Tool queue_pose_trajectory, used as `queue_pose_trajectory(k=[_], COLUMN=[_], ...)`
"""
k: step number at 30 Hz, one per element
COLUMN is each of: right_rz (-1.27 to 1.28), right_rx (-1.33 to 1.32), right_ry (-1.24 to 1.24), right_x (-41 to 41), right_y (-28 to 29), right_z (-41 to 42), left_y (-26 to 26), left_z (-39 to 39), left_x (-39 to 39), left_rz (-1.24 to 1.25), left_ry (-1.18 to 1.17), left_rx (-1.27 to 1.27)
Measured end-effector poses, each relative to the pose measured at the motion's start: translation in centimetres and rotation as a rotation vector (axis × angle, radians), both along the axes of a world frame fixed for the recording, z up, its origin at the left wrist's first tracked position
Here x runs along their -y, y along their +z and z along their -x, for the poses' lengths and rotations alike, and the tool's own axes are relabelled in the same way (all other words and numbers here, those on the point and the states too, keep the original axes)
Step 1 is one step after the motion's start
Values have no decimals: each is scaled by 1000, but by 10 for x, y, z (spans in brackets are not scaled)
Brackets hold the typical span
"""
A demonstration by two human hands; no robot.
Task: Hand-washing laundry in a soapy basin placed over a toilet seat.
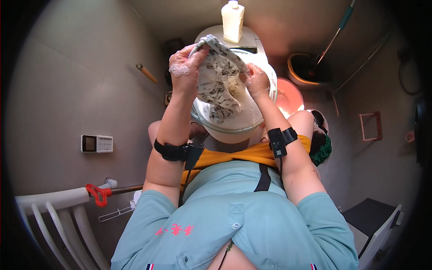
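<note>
A wet white cloth with dark patterning hangs stretched between my two hands. My left hand, with soap foam on its back, grips the cloth's upper left end. On the other side, my right hand pinches its right edge, with suds on the fingers. Beneath is a round basin with a clear rim, holding whitish, foamy water. The cloth's lower folds hang down to the water; whether they are under the surface I cannot tell.
A white jug stands on a toilet tank behind the basin. To the right are a pink basin and a mop bucket with a mop handle. Clothes lie beside my right knee. A white radiator is at lower left.
</note>
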State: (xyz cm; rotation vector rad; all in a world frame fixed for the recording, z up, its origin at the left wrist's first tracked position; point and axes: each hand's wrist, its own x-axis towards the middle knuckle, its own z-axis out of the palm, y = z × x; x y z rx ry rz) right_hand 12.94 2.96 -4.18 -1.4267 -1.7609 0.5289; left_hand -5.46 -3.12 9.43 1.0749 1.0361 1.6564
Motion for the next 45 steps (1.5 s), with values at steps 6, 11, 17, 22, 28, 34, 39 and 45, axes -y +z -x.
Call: queue_pose_trajectory(k=[6, 11, 17, 22, 28, 34, 39, 45], right_rz=[266, 274, 322, 297, 401, 373, 366, 576], right_rx=[3, -224, -564, -834, -926, -849, -696, 265], right_ry=[-15, 56, 354, 402, 516, 486, 540, 535], right_x=[-40, -70, -67, -56, -52, -66, -59, -33], right_y=[-21, -26, 34, 60, 59, 42, 33, 48], right_z=[-4, -27, -6, -1, 9, -16, -19, -12], left_y=[13, -20, -89, -112, -122, -117, -121, -120], left_z=[33, 71, 79, 37, -7, -7, 16, -5], left_x=[-3, -8, -8, -14, -19, -25, -31, -42], left_rz=[-182, -119, 252, 127, -9, 392, 273, 211], left_ry=[46, 134, 141, 216, -185, -255, -199, 164], left_rx=[358, 453, -3, -949, -1167, -1091, -143, 262])
